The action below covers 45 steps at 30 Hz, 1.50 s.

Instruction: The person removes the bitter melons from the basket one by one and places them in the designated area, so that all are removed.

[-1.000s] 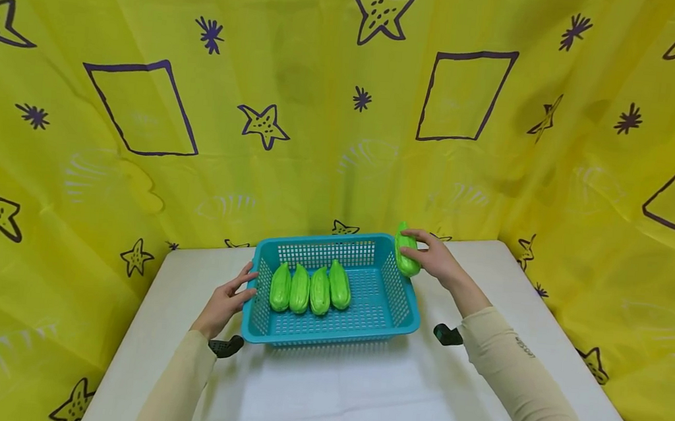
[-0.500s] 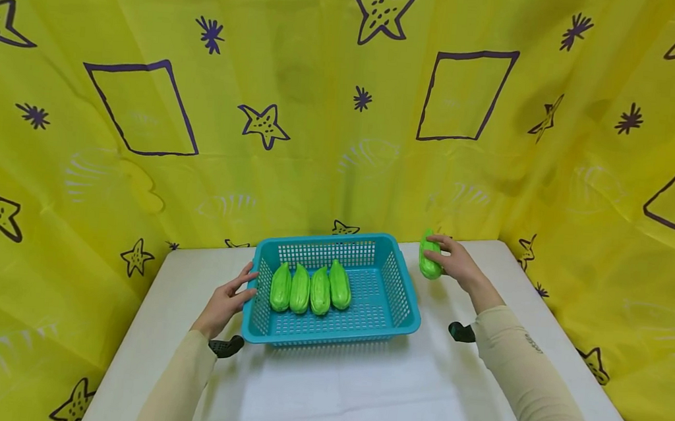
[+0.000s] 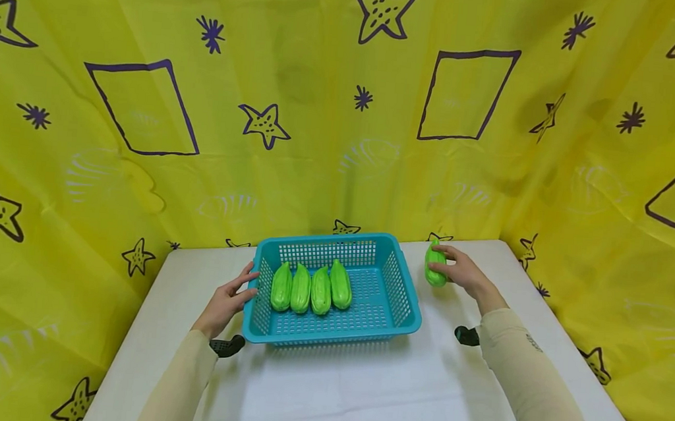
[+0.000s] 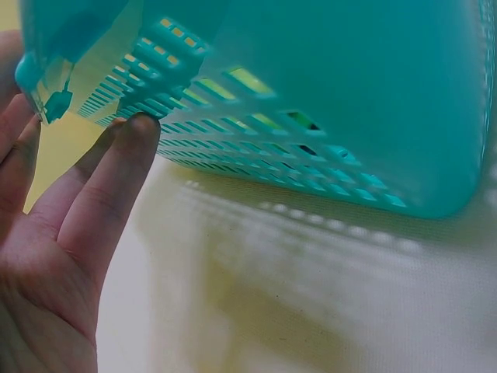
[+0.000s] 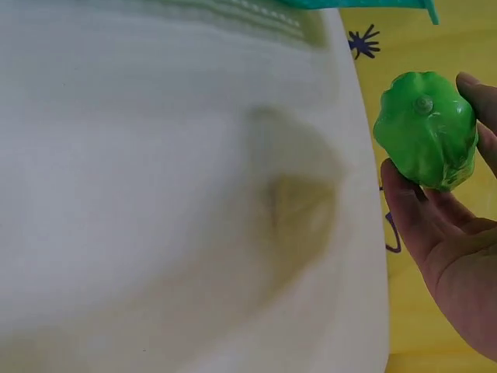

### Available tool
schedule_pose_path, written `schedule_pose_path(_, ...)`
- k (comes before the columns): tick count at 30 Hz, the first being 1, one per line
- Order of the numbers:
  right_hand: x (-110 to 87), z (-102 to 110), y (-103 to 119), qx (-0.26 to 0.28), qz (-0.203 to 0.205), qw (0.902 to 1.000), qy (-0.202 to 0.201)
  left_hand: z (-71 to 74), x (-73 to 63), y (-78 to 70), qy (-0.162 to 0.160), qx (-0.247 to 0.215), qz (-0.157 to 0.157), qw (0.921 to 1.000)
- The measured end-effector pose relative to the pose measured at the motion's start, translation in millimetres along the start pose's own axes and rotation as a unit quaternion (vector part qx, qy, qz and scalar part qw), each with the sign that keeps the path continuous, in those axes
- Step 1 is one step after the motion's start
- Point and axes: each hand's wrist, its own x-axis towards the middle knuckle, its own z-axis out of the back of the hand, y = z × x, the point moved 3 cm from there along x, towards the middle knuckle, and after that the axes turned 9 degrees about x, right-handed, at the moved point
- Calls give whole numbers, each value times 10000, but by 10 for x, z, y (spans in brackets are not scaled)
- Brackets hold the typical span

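A teal plastic basket (image 3: 315, 339) with a lattice floor and walls sits in the middle of the white table. Inside it, several glossy green ribbed gourd-shaped vegetables (image 3: 320, 292) lie side by side toward the left. My left hand (image 3: 227, 304) holds the basket's left rim. In the left wrist view, some fingertips (image 4: 140, 132) press its outer wall. Right of the basket, my right hand (image 3: 462, 271) grips one more ribbed green vegetable (image 3: 435, 271) from its side. Its blunt end with a small stub faces the camera in the right wrist view, the thumb and fingers around it.
The white table (image 3: 322, 401) ends at a yellow curtain (image 3: 303, 188) printed with stars and squares, which stands along its back and sides. Black wrist devices (image 3: 227, 346) hang below both hands. A hand's shadow falls on the tabletop in the right wrist view.
My right hand carried the green vegetable from over the basket's right rim out to the right, then slightly toward me. The left hand and the basket stayed in place.
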Motion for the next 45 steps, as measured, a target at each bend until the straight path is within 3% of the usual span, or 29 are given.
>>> schedule_pose_path(13, 38, -30, -129, -745, 35, 9971, 151, 1, 16, 20, 4, -52, -44, 10000)
schedule_pose_path(24, 80, -133, -272, -1002, 108, 9941, 402, 8, 24, 38, 43, -162, -112, 9998)
schedule_pose_path(45, 90, -210, -325, -1543, 86, 9876, 266, 4, 11, 16, 59, -118, -187, 9997)
